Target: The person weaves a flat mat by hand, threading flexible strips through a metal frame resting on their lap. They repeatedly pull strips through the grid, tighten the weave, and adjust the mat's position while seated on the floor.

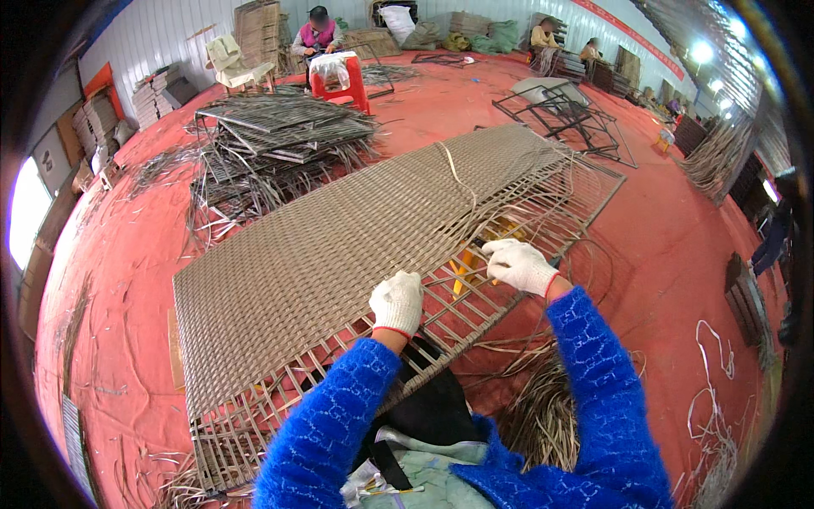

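Lying across the red floor (pixel 661 254) is a large woven rattan panel (pixel 339 246), and its near edge is showing open, unwoven strips. A stack of finished panels (pixel 280 127) is sitting beyond its far left corner. The left hand (pixel 397 302) in a white glove is pressing closed fingers on the near edge. The right hand (pixel 519 265) is pinching a strip (pixel 475 242) near the right corner.
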Tool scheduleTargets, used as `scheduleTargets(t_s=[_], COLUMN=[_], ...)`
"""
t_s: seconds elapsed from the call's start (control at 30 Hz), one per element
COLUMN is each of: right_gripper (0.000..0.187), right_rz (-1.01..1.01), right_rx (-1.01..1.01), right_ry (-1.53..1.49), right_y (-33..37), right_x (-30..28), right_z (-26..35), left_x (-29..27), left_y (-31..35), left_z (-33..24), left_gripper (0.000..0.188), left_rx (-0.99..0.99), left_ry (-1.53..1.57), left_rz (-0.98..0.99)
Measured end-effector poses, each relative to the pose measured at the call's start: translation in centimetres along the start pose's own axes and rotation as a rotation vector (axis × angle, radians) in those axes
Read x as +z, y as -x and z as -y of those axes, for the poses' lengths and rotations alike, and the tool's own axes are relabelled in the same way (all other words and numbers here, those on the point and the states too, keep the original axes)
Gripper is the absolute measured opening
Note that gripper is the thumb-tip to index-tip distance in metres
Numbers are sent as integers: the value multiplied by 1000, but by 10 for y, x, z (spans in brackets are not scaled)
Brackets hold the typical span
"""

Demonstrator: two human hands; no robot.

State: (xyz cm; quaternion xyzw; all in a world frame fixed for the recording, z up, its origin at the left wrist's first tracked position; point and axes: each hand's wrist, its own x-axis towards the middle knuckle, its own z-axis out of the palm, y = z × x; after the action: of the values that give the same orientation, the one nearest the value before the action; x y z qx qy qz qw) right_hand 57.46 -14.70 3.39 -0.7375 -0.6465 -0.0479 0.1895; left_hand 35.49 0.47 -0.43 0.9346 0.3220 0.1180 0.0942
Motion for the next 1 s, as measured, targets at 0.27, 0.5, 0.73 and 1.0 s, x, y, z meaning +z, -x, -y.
scheduleTargets(t_s=[0.27, 0.5, 0.73, 1.0], right_gripper=[10, 15, 15, 21], right_rz=[-75, 141, 226, 496], right_rx=[149, -56, 19, 391], right_ry=[256, 475, 480, 403], right_y=[-18, -30, -47, -1], right_x=[-5, 21, -6, -63], right_z=[-32, -46, -59, -56], left_x=[-8, -8, -4, 2], left_y=[11, 16, 15, 14], left_z=[-4, -3, 2, 2], left_gripper=[17, 18, 18, 15], left_rx=[36, 15, 32, 78], left_ry=[-37, -72, -38, -18], left_rz=[-7, 20, 71, -62])
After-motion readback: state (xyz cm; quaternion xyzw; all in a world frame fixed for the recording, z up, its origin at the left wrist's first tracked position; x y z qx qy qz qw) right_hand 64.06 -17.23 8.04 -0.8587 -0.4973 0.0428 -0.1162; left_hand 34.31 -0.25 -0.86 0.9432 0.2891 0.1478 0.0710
